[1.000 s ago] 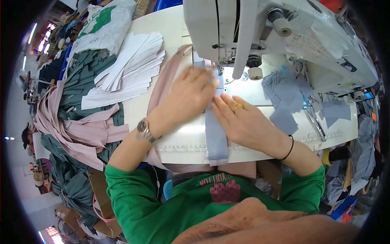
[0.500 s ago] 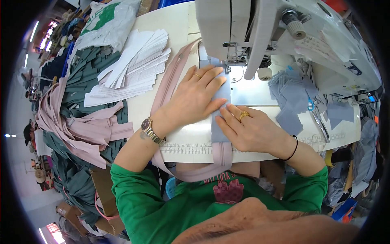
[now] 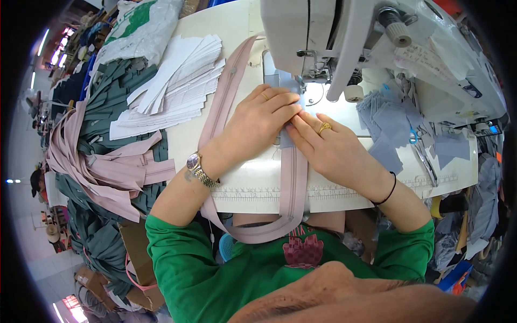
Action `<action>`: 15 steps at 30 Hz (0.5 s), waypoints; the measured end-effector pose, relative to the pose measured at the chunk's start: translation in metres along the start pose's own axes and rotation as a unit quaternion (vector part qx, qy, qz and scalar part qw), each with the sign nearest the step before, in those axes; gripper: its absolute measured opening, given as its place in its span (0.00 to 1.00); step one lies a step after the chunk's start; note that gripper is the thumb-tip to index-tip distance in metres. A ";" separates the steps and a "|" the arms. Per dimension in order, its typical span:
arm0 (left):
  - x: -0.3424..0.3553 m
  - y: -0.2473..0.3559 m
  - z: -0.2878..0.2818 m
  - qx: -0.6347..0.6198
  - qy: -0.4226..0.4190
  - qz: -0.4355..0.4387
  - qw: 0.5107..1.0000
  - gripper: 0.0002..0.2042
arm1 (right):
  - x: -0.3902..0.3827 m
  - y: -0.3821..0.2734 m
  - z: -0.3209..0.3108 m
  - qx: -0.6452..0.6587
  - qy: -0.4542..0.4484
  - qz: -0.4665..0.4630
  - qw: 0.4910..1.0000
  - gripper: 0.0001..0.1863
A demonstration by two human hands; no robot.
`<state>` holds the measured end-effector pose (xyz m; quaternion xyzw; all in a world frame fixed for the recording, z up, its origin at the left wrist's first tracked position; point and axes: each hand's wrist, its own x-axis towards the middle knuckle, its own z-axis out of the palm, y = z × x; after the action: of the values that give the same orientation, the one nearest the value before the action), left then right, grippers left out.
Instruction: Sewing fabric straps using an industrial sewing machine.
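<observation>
Left hand (image 3: pixel 262 118) and right hand (image 3: pixel 335 148) rest flat-fingered on a blue-grey fabric strip (image 3: pixel 286 141), pink zipper tape (image 3: pixel 293 183) toward six o'clock.

Head-worn fisheye, looking down, close above both hands (image 3: pixel 262 119)

Cream sewing table (image 3: pixel 250 175), white sewing machine (image 3: pixel 291 37), pink zipper tape (image 3: pixel 221 105), fanned white strips (image 3: pixel 172 89), gray cloth pieces (image 3: pixel 385 121), scissors (image 3: pixel 426 163)

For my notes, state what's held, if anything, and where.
Left hand and right hand rest on the blue-grey fabric strip near the presser foot; pinching unclear.
</observation>
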<state>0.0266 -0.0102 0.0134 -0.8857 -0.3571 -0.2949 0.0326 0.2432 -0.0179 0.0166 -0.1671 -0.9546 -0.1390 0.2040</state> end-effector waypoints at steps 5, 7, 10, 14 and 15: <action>0.003 -0.008 0.002 -0.022 0.006 -0.018 1.000 0.14 | 0.001 0.005 0.003 0.012 0.020 0.034 0.999 0.19; 0.006 -0.011 -0.001 -0.069 -0.015 -0.039 0.997 0.14 | 0.000 0.008 0.001 0.072 0.039 0.047 0.995 0.17; 0.003 -0.011 -0.002 -0.048 -0.019 -0.036 0.998 0.14 | -0.005 0.026 -0.014 0.198 0.012 0.087 0.976 0.15; 0.000 -0.009 -0.004 -0.028 -0.021 -0.032 0.999 0.13 | -0.008 0.074 -0.025 -0.047 -0.071 0.308 0.947 0.14; 0.002 -0.008 -0.004 -0.040 -0.020 -0.033 0.998 0.12 | -0.028 0.090 -0.008 -0.135 0.006 0.285 0.949 0.15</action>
<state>0.0208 -0.0039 0.0170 -0.8797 -0.3746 -0.2921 -0.0194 0.3040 0.0533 0.0289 -0.4578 -0.8381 -0.2034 0.2160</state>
